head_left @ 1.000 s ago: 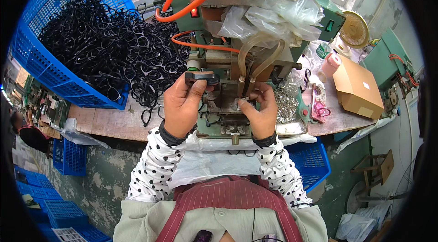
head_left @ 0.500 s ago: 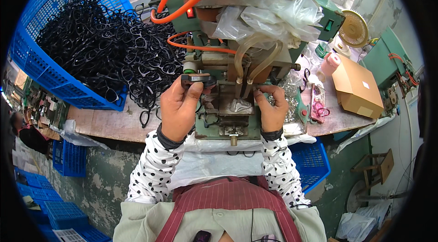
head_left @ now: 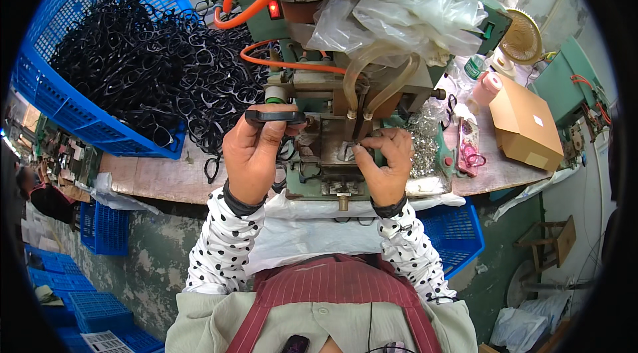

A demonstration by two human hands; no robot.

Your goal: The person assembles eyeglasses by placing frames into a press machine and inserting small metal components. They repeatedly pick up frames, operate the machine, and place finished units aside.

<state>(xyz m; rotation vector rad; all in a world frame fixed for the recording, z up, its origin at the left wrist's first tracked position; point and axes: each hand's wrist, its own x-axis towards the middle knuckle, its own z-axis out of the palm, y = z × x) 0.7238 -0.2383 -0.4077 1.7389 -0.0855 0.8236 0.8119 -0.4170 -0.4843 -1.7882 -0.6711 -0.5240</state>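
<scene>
My left hand [head_left: 250, 161] pinches a black eyeglass frame [head_left: 275, 116], raised at the left of the green machine [head_left: 318, 189]. Thumb and fingers close on it, and the frame shows nearly edge-on. At the machine's middle, a small heap of silvery metal bits [head_left: 346, 151] rests on the metal worktable. My right hand [head_left: 389, 168] is at the right side of that heap, thumb and forefinger drawn together over its edge. Whatever lies between those fingertips is too small to make out. Two clear hoses [head_left: 392, 92] come down just behind the heap.
Beyond my left hand, a tilted blue crate [head_left: 73, 104] spills a large pile of black eyeglass frames [head_left: 193, 80] onto the table. Many small shiny parts [head_left: 423, 143] lie right of the machine. Farther right are a pink bottle [head_left: 487, 87], a cardboard box [head_left: 526, 120] and a fan [head_left: 520, 37].
My right hand has moved left and inward from the machine's side to the heap of metal bits. My left hand has shifted slightly left, still gripping the eyeglass frame.
</scene>
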